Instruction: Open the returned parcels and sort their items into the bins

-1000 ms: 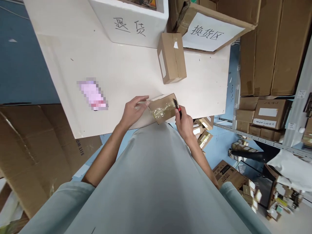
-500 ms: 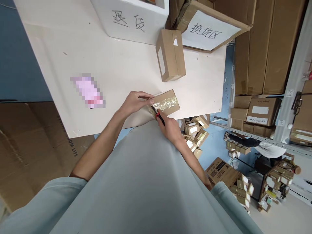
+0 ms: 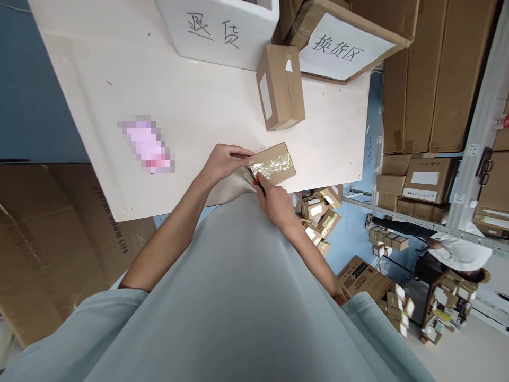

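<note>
A small cardboard box with shiny clear tape across its top lies at the table's near edge, close to my body. My left hand grips the box's left end, thumb on top and fingers along the far side. In my right hand is a red and black box cutter, its tip at the taped left end of the box. Whether the blade has gone through the tape is too small to tell.
A taller closed carton stands beyond the small box. Behind it are a white bin and an open cardboard box with handwritten labels. A blurred pink item lies on the white table. Parcels and a person are at right.
The box cutter and both hands hold nearly the same place at the box's left end. The whole view has shifted slightly. In the background, the person has moved right.
</note>
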`<state>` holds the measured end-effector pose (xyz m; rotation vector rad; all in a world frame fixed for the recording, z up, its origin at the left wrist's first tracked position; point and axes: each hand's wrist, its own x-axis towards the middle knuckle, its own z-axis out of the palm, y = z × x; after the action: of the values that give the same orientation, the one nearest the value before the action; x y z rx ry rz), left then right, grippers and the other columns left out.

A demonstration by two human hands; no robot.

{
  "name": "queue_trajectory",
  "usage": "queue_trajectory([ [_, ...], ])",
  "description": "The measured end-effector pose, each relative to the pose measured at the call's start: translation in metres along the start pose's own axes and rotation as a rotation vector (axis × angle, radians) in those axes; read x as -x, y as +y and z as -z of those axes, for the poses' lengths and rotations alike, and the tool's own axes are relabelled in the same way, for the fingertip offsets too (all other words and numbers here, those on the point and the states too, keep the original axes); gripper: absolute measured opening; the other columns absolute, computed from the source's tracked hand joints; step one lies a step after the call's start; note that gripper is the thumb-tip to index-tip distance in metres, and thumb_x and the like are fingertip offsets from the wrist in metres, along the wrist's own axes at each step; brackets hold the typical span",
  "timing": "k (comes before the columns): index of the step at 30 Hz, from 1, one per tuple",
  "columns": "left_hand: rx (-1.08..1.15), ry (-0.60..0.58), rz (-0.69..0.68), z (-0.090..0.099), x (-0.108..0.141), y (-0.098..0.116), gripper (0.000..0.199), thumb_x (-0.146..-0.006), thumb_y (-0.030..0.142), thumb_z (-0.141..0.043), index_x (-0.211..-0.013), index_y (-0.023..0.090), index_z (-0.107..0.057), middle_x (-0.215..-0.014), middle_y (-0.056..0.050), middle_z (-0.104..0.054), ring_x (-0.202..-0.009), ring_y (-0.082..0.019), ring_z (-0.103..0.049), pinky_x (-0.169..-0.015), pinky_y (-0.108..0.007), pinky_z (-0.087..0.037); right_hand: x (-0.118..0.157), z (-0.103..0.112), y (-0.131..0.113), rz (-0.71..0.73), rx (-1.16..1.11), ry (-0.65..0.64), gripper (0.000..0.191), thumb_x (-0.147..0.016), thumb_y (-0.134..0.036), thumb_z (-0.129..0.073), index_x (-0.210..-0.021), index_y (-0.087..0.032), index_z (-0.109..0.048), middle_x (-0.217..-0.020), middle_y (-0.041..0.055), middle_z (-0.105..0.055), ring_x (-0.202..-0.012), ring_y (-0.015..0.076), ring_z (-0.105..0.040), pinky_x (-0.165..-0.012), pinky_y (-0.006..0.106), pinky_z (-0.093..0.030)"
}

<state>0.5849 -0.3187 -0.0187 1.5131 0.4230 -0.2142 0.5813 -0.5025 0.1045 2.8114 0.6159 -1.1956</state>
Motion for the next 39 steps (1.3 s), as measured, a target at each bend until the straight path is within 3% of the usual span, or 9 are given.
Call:
queue_trajectory([
  [9,-0.032,0.064,-0.012,-0.007,0.006,0.003,0.035,-0.074,0.045,-0.099,-0.099,0.022,-0.091,-0.108,-0.008,-0.087,-0.108,-0.033,-0.079,-0.105,-0.045,-0.062,0.014,0.004,-0.006,-0.042,0.208,-0.101,0.056,-0.117,-0.027,-0.032,-0.172,-0.019,-0.040,-0.117,0.0215,-0.081,-0.106,0.0365,-0.079,-0.087,0.045,-0.060],
  [18,-0.064,0.189,0.009,-0.014,0.010,0.008,0.031,-0.073,0.046,-0.096,-0.093,0.023,-0.091,-0.110,-0.008,-0.087,-0.109,-0.032,-0.079,-0.105,-0.044,-0.063,0.023,0.000,0.001,-0.053,0.116,-0.120,0.048,-0.118,-0.026,-0.034,-0.164,-0.018,-0.049,-0.119,0.0187,-0.081,-0.111,0.0309,-0.080,-0.090,0.038,-0.060],
  [26,-0.095,0.235,0.001,-0.020,0.015,0.009,0.034,-0.077,0.051,-0.094,-0.097,0.023,-0.090,-0.112,-0.009,-0.086,-0.113,-0.032,-0.078,-0.108,-0.046,-0.062,0.037,0.005,0.024,0.070,0.078,-0.153,0.055,-0.119,-0.031,-0.034,-0.173,-0.019,-0.040,-0.119,0.0190,-0.082,-0.112,0.0335,-0.080,-0.092,0.040,-0.059],
  [30,-0.101,0.237,0.004,-0.021,0.017,0.010,0.038,-0.077,0.053,-0.095,-0.098,0.023,-0.090,-0.114,-0.010,-0.086,-0.114,-0.032,-0.078,-0.108,-0.045,-0.061,0.025,0.011,0.033,0.112,0.017,-0.112,0.055,-0.120,-0.036,-0.032,-0.173,-0.021,-0.037,-0.120,0.0163,-0.082,-0.108,0.0328,-0.079,-0.092,0.040,-0.058],
  [35,-0.097,0.255,0.019,-0.023,0.019,0.009,0.041,-0.074,0.057,-0.096,-0.096,0.023,-0.090,-0.113,-0.011,-0.086,-0.111,-0.032,-0.078,-0.106,-0.047,-0.062,0.001,0.008,0.037,0.180,-0.066,-0.117,0.048,-0.120,-0.035,-0.031,-0.162,-0.020,-0.048,-0.122,0.0155,-0.081,-0.109,0.0331,-0.077,-0.091,0.040,-0.057],
  [39,-0.089,0.295,0.033,-0.028,0.021,0.008,0.045,-0.072,0.061,-0.097,-0.095,0.022,-0.090,-0.113,-0.011,-0.086,-0.112,-0.032,-0.078,-0.107,-0.047,-0.062,0.003,0.003,0.036,0.166,-0.055,-0.150,0.048,-0.118,-0.028,-0.031,-0.161,-0.014,-0.049,-0.117,0.0178,-0.081,-0.106,0.0322,-0.079,-0.089,0.039,-0.058],
])
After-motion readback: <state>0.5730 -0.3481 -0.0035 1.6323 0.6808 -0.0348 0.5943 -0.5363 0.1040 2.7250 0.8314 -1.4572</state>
